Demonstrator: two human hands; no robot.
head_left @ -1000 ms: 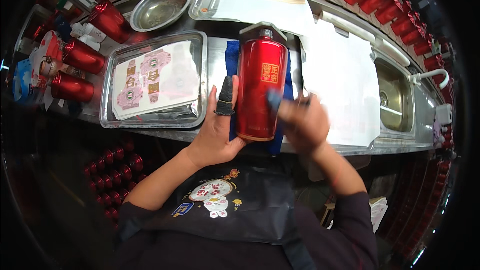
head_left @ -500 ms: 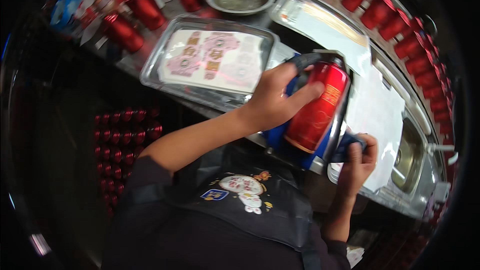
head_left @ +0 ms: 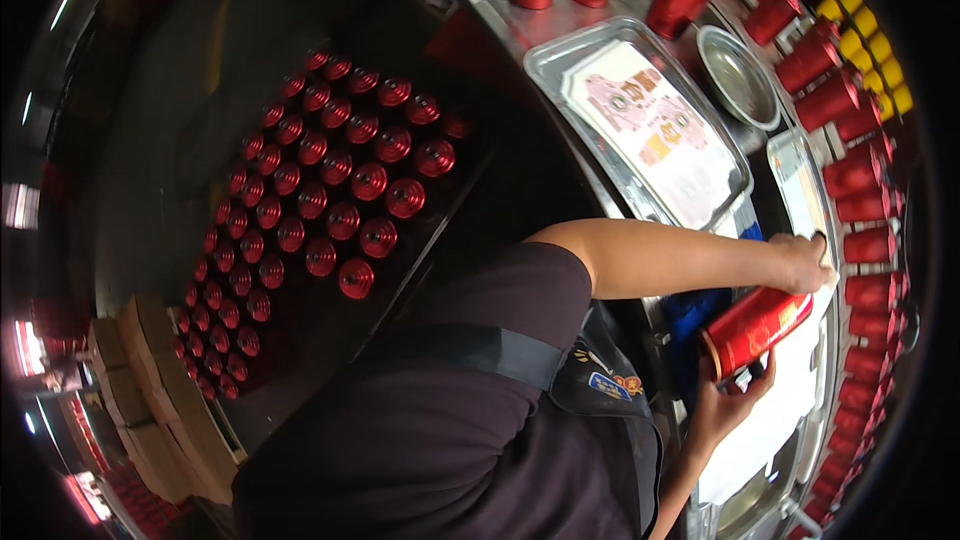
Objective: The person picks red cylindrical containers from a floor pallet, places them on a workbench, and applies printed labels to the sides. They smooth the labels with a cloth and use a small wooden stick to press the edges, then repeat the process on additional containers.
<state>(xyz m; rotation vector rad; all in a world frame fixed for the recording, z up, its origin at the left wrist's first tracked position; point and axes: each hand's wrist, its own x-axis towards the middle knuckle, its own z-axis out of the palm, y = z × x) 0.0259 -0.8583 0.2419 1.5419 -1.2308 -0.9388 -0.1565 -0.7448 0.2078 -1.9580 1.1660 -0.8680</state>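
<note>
The red bottle [head_left: 757, 332] lies tilted between the two hands, over the table [head_left: 498, 20], with the blue cloth [head_left: 690, 315] just beside its base and the white paper [head_left: 775, 415] behind it. Its skin looks smooth and shiny, so I judge it may slip or turn if one hand loosens before the other has good support. If it falls, it could get a dent or a scratch, or roll toward the person over the near edge. The paper could also become creased if the base drags over it.

The left hand [head_left: 803, 265] is at the top end of the bottle, bent narrow around it; its fingertips are mostly hidden, so I cannot say exactly how firmly they press. The right hand [head_left: 735, 402] is partly open, like a cup, and its fingers touch the side of the bottle near the base from below.

Farther away, the metal tray [head_left: 590, 145] with printed sheets [head_left: 640, 105] and the metal bowl [head_left: 738, 80] are apart from the bottle. A row of other red bottles [head_left: 868, 250] stands along the far side; a wide swing of the left arm might perhaps knock one.
</note>
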